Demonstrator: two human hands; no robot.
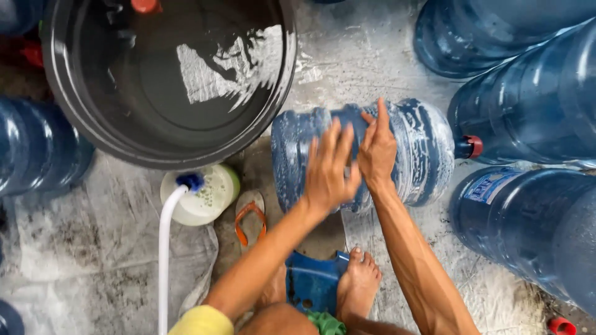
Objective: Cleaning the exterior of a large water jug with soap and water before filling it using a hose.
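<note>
My left hand (329, 170) and right hand (375, 149) press flat, fingers spread, on a soapy blue water jug (363, 155) lying sideways on wet ground beside a black water tub (167, 80), steadying it for scrubbing.

Soft, even daylight, with weak shadows. White glare sits on the water in the black tub (65, 93). The left hand (329, 170) is motion-blurred; the edges bend slightly.

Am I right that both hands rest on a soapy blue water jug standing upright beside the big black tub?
Not quite: in the head view the jug lies on its side, not upright. Both the left hand and right hand rest on it, beside the black tub.
</note>
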